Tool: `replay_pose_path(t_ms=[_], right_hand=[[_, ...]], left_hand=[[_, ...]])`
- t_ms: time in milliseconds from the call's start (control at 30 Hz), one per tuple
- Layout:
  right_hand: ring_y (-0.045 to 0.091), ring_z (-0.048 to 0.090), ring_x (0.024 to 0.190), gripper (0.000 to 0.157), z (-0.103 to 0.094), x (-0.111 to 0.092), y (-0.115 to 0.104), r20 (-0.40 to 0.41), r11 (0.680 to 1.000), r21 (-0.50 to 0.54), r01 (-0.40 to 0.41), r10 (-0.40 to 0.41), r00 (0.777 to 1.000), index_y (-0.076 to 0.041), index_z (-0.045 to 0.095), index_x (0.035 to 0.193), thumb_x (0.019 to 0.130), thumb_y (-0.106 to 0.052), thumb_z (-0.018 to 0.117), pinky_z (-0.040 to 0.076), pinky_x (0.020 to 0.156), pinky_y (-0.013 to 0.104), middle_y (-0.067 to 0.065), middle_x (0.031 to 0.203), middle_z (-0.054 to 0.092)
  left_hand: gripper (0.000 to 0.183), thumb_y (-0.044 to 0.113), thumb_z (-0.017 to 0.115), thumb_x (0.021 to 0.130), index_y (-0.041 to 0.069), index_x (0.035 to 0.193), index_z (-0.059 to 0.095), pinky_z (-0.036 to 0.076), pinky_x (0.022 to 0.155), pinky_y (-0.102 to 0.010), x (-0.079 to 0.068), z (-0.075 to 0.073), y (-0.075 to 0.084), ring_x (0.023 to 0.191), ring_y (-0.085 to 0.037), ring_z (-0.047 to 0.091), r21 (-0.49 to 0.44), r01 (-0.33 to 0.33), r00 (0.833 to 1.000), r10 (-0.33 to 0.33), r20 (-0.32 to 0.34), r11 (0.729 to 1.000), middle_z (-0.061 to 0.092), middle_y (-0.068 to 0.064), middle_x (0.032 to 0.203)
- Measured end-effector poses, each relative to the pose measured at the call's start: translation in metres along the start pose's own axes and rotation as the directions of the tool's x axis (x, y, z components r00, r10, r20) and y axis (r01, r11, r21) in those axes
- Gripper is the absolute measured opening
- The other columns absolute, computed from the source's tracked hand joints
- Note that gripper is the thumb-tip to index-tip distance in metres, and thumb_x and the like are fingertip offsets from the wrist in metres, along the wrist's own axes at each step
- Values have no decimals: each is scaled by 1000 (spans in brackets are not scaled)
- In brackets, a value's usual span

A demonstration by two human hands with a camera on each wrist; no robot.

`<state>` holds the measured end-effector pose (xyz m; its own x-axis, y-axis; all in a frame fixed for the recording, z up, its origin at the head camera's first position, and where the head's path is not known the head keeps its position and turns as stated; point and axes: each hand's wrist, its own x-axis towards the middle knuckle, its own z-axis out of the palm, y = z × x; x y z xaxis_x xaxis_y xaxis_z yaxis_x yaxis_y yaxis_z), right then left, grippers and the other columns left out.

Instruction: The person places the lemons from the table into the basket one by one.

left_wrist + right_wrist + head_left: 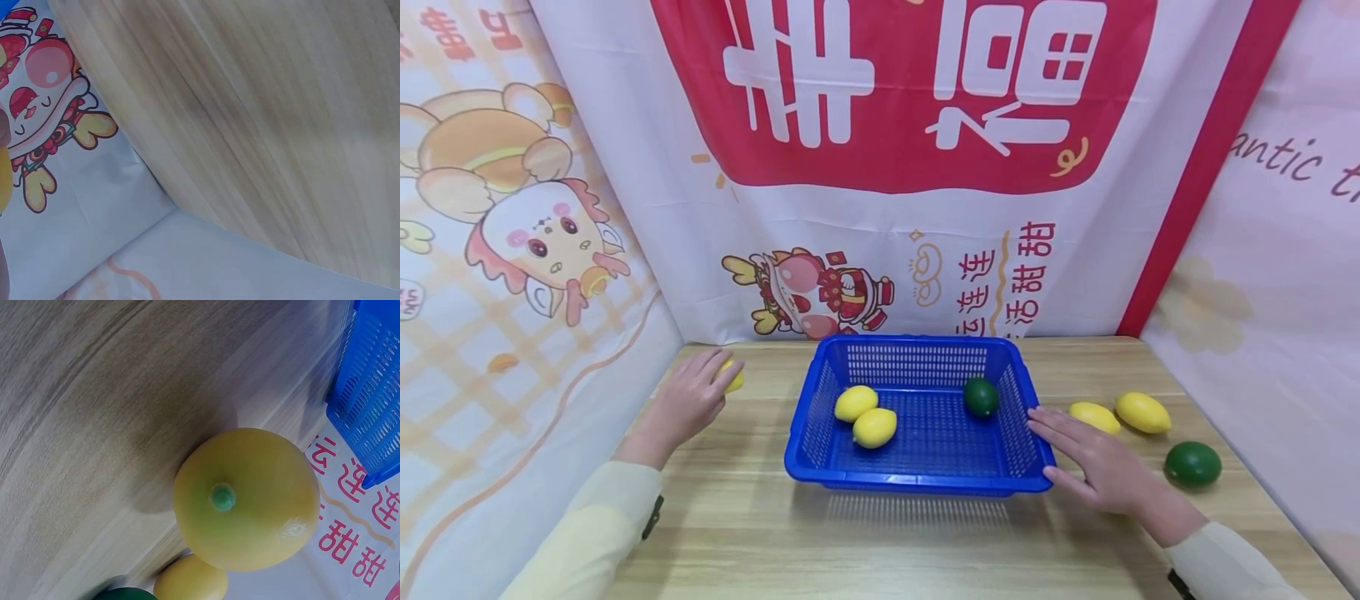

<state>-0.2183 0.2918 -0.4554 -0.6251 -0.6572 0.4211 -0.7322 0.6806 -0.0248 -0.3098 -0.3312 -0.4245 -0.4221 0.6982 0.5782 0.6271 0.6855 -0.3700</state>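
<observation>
In the head view my left hand [691,398] grips a yellow lemon [733,377] above the left side of the table; the fingers cover most of the fruit. Only a yellow sliver of that lemon [5,178] shows at the edge of the left wrist view. My right hand [1101,467], fingers stretched out, rests against the right rim of the blue plastic basket [917,481]. Inside the basket, two lemons [875,428] lie together at the left, and a dark green lemon-shaped fruit [981,397] sits at the right.
Right of the basket lie two more lemons [1142,412] and another green fruit [1193,464] on the wooden table [737,533]. A lemon with a green tip [247,500] looms large in the right wrist view. Printed cloth walls [820,212] border the back and sides.
</observation>
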Motion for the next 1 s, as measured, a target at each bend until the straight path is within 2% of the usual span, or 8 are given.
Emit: replay_pose_path(t_ms=[300,467,600,667,1000], right_hand=[[26,44,133,59,0,0,0,-3,1000,6,10,-10,1000,-8,52,141,90,-34,68,17,111,20,7,146,47],[27,44,133,59,0,0,0,-8,1000,10,16,-16,1000,-8,52,141,90,-33,67,14,111,17,8,146,47],[28,45,132,59,1,0,1,-17,1000,11,18,-18,1000,-7,52,140,89,-33,68,13,111,17,7,146,47],[28,45,132,59,2,0,2,-23,1000,11,21,-21,1000,-7,52,140,89,-33,68,13,111,17,7,146,47],[27,45,132,59,0,1,0,-14,1000,9,16,-16,1000,-8,52,140,89,-33,68,17,111,20,7,146,47]], left_hand=[[50,-1,64,69,-4,118,62,49,89,-57,13,-4,6,107,-48,56,-1,-44,999,44,-16,999,59,-29,119],[46,0,62,73,-3,119,63,48,92,-55,22,-7,10,110,-47,56,7,-64,998,64,-7,998,58,-28,122],[47,-1,69,74,-2,120,62,48,94,-54,31,-11,15,111,-45,56,23,-85,996,85,7,996,58,-27,124],[54,-2,75,69,-2,120,62,47,95,-53,35,-12,17,111,-44,56,29,-98,995,98,9,995,59,-27,124],[51,0,74,70,-2,120,63,46,97,-51,55,-18,26,113,-42,55,52,-157,988,157,0,986,59,-26,124]])
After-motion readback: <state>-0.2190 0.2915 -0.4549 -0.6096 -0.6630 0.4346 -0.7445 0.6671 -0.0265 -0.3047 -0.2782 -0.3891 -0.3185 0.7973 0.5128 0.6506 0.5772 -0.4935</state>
